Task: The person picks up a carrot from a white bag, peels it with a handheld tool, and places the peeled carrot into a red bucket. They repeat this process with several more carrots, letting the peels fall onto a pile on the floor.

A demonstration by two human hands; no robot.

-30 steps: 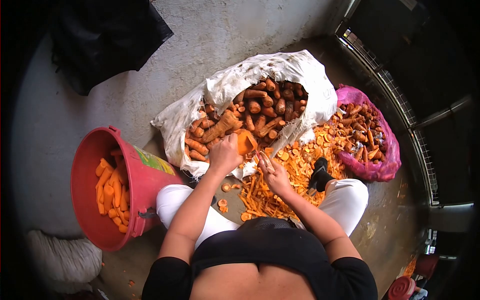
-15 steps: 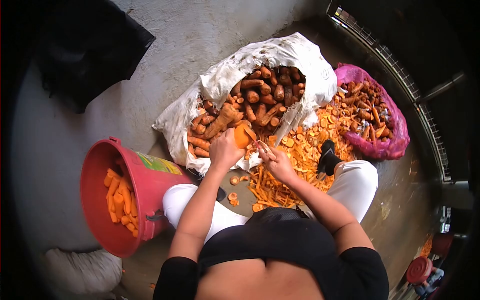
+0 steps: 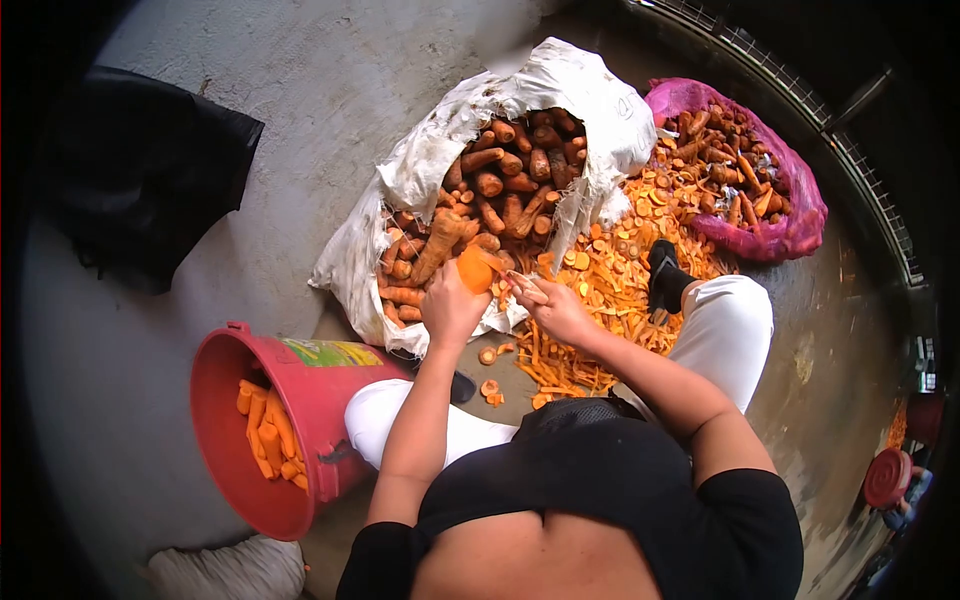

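Carrot [image 3: 474, 272] at 6 o'clock of sack [image 3: 608, 100]. Left hand [image 3: 455, 308] closed round its lower end; right hand [image 3: 556, 310] half-curled at 4 o'clock, contents unclear. Judged stiff, moderately heavy, slick where peeled; best gripped round thick body.

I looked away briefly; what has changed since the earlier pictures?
The camera view has turned: the bucket sits lower in it, the pink sack higher. Nothing was visibly grasped or released: the left hand still holds a carrot, the right hand a small tool.
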